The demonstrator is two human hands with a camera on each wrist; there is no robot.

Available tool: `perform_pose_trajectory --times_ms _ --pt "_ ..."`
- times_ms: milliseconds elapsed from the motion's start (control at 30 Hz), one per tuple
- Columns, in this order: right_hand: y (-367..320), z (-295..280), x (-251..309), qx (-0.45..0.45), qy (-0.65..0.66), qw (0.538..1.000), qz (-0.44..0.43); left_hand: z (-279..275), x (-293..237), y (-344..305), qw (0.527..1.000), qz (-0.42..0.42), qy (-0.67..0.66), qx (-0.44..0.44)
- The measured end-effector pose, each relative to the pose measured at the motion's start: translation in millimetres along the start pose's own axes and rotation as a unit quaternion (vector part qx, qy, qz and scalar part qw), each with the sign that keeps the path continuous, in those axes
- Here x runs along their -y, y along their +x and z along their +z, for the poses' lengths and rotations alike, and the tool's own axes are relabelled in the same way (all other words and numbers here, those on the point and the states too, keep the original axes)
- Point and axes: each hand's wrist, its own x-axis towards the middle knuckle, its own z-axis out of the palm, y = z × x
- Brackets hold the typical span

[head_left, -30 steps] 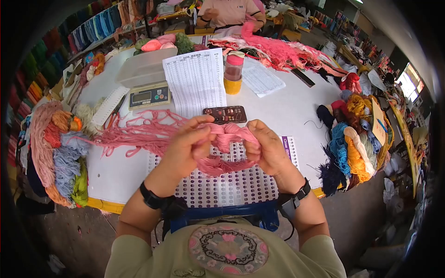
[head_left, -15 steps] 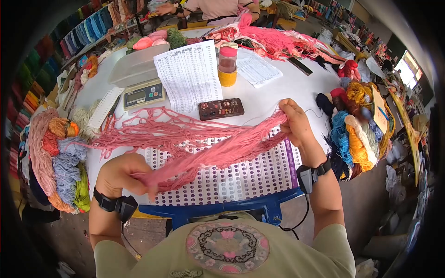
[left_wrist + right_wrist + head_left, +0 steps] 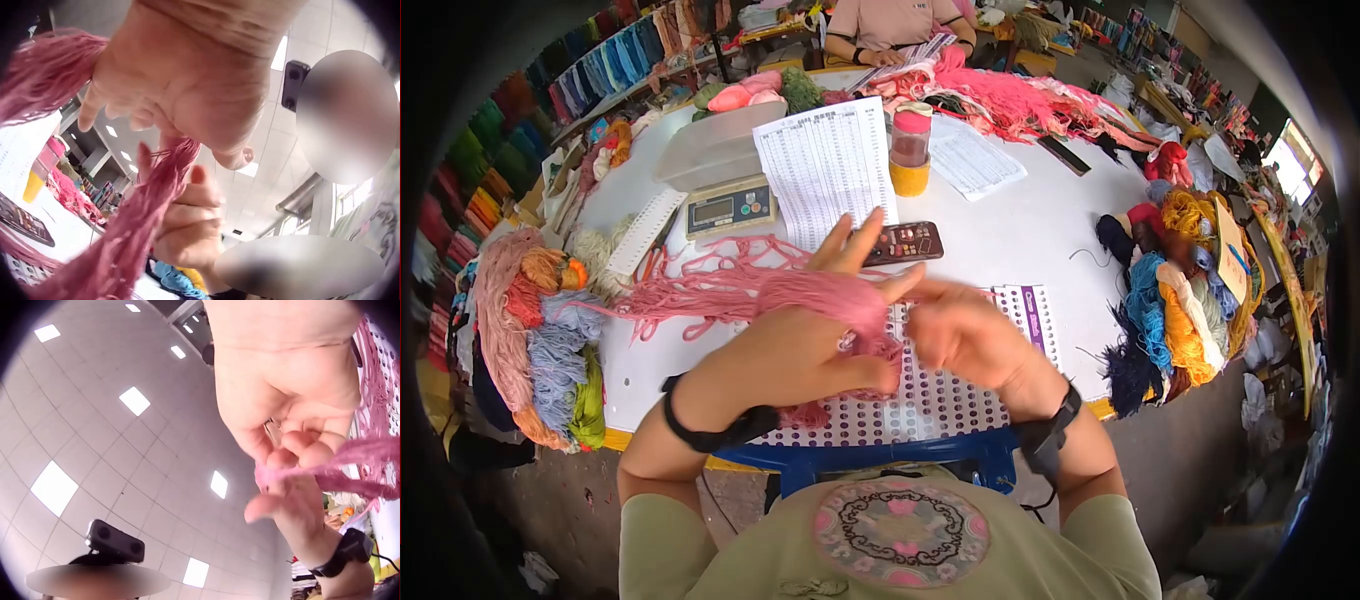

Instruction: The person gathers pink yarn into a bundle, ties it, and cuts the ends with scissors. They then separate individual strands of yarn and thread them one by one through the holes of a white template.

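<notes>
A skein of pink yarn [image 3: 825,297] lies across the back of my left hand [image 3: 785,358] in the head view. The left fingers stand straight and spread, thumb apart from them. In the left wrist view, a length of the yarn [image 3: 134,225] hangs down past the palm. Beside it, my right hand [image 3: 970,345] is blurred in the head view. The right wrist view shows the right fingers [image 3: 306,447] curled, pinching the yarn at the fingertips. More pink yarn [image 3: 700,290] spreads in loose strands over the table left of the hands.
Under the hands lies a white card with rows of holes [image 3: 945,395]. A phone [image 3: 908,242], printed sheet [image 3: 825,165], digital scale [image 3: 730,207] and pink-lidded bottle [image 3: 911,150] stand beyond. Coloured yarn bundles flank both sides. A person [image 3: 890,25] sits opposite.
The hands held the skein bunched between them, then stretched it wide apart. Now they are close together again, with the yarn over the left hand.
</notes>
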Motion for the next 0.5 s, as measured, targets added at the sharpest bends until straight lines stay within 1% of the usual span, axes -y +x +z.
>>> perform_pose_trajectory --times_ms 33,67,100,133,167,200,233,267,300,333,367,400,433,500 --pt "-1 6 -7 0.003 -0.001 1.000 -0.004 10 7 8 0.999 0.014 0.039 -0.012" --pt "-3 10 -13 0.020 0.001 1.000 0.011 17 15 13 0.996 0.028 0.076 -0.024" --pt "-5 11 -15 0.037 0.003 0.999 0.027 19 25 15 0.996 0.029 0.079 -0.025" --pt "-6 4 -15 0.022 -0.035 0.999 0.013 18 36 15 0.999 0.027 0.031 -0.017" --pt "-8 -4 -17 0.024 -0.035 0.999 0.011 17 43 14 1.000 0.024 -0.018 -0.008" --pt "-11 -12 -20 0.007 -0.121 0.993 0.000 18 36 14 0.944 -0.121 -0.303 -0.051" --pt "-14 -17 -23 -0.011 -0.206 0.978 -0.011 21 35 15 0.944 -0.121 -0.301 -0.051" --pt "-18 -17 -26 -0.044 -0.259 0.965 -0.004 26 37 17 0.848 -0.153 -0.487 -0.142" --pt "-18 -14 -24 -0.044 -0.259 0.965 -0.005 30 36 20 0.707 -0.177 -0.647 -0.225" --pt "-20 -9 -21 -0.096 -0.260 0.961 -0.008 33 34 22 0.708 -0.176 -0.647 -0.224" --pt "-23 -7 -20 -0.149 -0.260 0.954 -0.010 36 31 24 0.675 -0.162 -0.685 -0.222" --pt "-21 -15 -16 -0.153 -0.236 0.958 -0.054 40 27 27 0.640 -0.147 -0.722 -0.218" --pt "-19 -19 -10 -0.157 -0.236 0.957 -0.056 44 24 31 0.640 -0.145 -0.723 -0.214" --pt "-16 -20 3 -0.173 -0.071 0.971 -0.147 54 18 37 0.662 -0.166 -0.704 -0.197"
